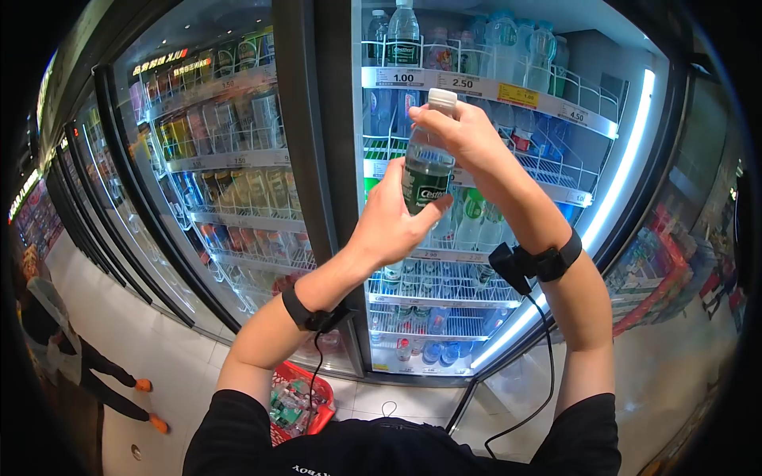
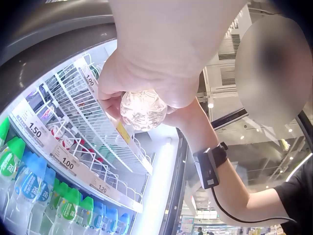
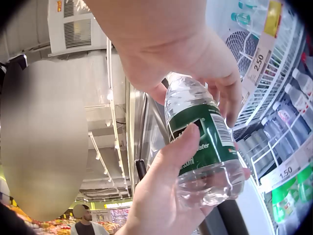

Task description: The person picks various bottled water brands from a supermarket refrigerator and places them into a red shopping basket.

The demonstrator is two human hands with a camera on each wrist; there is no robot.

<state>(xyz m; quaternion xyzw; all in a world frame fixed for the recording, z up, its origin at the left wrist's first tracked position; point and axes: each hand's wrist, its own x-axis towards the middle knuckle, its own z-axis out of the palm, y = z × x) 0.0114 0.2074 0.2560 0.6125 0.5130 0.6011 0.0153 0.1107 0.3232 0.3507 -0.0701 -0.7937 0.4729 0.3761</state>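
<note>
Head view: left hand curled round bottle, right hand curled about its top; slack fingers could drop it.

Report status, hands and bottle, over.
Left hand round bottle at label. Right hand gripping up top, by cap. Nothing seen in the way.

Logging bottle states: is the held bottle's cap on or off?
On: the white cap sits atop the bottle; how tightly, I cannot tell.
</note>
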